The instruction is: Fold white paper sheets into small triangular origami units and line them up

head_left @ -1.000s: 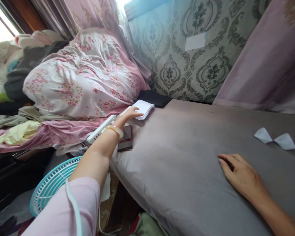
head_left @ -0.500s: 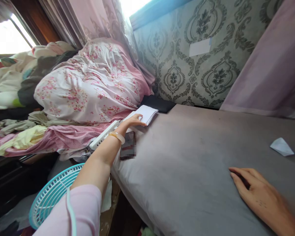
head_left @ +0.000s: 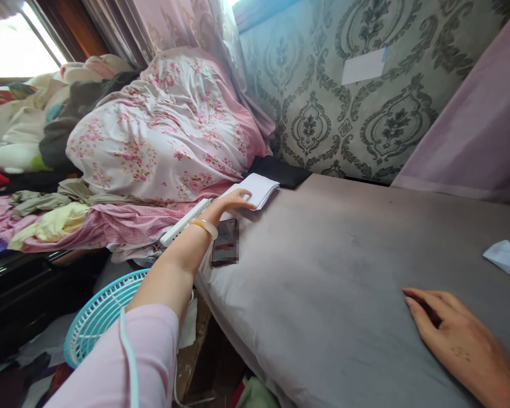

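My left hand (head_left: 237, 199) stays at the paper stack (head_left: 263, 188), unmoved near the left edge of the bed (head_left: 331, 266), whether gripping I can't tell; my right hand (head_left: 454, 328) remains empty, loosely curled.

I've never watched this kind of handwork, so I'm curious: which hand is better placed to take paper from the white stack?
Probably the left hand: its fingers are at the white stack. The right hand is well apart from it, over the grey sheet, nearer the folded paper.
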Demonstrator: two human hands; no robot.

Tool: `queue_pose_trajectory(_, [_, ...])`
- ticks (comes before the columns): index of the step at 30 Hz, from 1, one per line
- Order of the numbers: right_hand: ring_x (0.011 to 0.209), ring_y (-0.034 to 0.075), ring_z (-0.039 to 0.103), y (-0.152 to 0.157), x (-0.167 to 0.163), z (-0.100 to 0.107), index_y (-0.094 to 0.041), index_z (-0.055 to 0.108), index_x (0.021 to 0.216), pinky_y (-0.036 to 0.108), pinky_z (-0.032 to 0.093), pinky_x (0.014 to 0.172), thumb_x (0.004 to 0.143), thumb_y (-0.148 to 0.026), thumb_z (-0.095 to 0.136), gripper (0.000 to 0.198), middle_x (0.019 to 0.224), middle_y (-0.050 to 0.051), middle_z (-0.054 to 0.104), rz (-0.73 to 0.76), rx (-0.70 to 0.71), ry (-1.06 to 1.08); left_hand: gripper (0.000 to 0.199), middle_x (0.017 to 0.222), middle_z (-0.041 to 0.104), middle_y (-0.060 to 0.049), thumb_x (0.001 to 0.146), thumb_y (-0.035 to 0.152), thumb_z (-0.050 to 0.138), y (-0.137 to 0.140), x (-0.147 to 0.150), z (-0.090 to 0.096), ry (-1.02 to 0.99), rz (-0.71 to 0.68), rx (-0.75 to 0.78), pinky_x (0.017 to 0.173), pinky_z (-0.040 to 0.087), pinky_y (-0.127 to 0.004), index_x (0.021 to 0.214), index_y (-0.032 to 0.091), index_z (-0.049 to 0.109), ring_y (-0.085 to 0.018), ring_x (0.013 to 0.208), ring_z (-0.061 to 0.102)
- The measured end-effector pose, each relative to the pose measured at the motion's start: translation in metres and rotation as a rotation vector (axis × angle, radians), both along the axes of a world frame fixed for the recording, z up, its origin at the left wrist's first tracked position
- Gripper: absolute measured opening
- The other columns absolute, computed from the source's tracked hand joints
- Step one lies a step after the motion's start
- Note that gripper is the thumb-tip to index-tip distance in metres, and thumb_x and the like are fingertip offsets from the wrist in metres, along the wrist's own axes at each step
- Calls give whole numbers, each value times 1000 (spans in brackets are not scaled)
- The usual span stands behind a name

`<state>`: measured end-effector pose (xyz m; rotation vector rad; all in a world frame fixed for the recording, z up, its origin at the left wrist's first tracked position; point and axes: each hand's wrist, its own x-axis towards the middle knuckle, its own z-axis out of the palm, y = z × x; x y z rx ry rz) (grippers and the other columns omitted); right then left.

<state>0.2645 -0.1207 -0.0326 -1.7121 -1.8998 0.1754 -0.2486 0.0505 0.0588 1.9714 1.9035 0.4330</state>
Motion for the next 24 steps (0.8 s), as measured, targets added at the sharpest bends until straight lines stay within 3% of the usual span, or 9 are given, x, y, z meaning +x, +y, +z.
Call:
queue_pose_trajectory(6, [91,28,67,-1,-2,6,-25,68,98,44,51,79,78,-58,36,51,106,7,67,-21,-83,-45,79,129,56,-9,61,61,71,-4,4,6,48,1,-7,98,42,-36,125,16,60,-30,118,52])
queue_pose_trajectory(16, [90,28,67,-2,-3,8,-28,67,97,44,52,78,78,-59,36,47,107,7,67,-31,-106,-28,70,122,60,-9,65,60,67,-9,4,9,-49,-70,46,95,41,-34,120,16,65,-27,109,56])
queue_pose_trajectory(20, [91,28,67,-1,-1,7,-30,66,95,44,52,79,78,-59,38,43,107,7,67,-29,-94,-25,51,104,68,-5,65,55,68,-12,6,11,-183,-114,71,92,41,-32,99,17,74,-24,101,58])
queue_pose_trajectory(24, [91,27,67,-1,1,4,-30,66,97,43,52,79,81,-57,37,43,107,6,66,-25,-89,-35,33,81,68,-3,61,43,72,-14,8,9,-292,-49,98,82,44,-29,76,15,74,-20,84,59])
